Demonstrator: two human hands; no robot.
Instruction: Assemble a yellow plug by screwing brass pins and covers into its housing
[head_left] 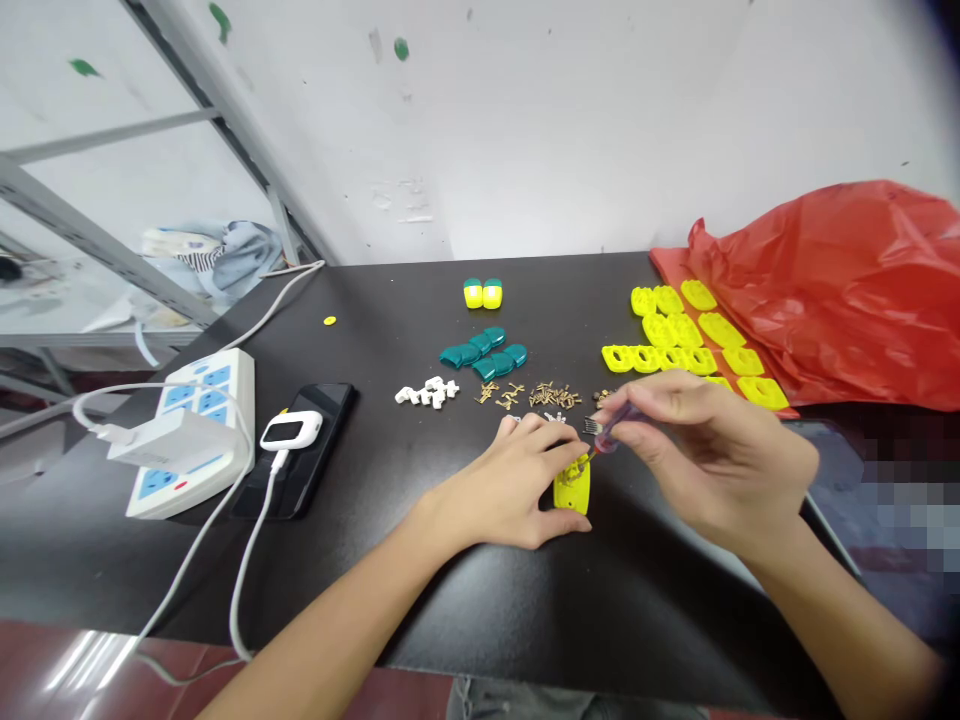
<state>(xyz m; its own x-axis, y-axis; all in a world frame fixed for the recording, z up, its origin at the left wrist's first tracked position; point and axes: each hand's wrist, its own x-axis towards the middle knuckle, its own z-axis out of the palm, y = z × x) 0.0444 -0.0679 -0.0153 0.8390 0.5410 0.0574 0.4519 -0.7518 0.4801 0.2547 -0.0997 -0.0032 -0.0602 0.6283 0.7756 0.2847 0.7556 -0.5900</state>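
Observation:
My left hand [525,480] holds a yellow plastic shell [574,495] down on the dark table, thumb at its near edge and fingers along its far side. Small metal parts show inside the shell. In my right hand [697,450] a small screwdriver with a purple translucent handle [607,438] is pinched, its tip at the shell's upper part. Beyond my hands lie brass-coloured screws [553,396], small brass-coloured pieces [501,395], white plastic parts [427,392] and dark green covers [484,352]. Small silver parts are partly hidden by my left fingers.
Several yellow shells [660,358] stand in rows at the right, some on a red plastic bag [840,290]. Two green-and-yellow pieces [483,293] sit near the wall. At the left are a power strip [202,420], a black phone [322,450], a white device [291,431] and cables.

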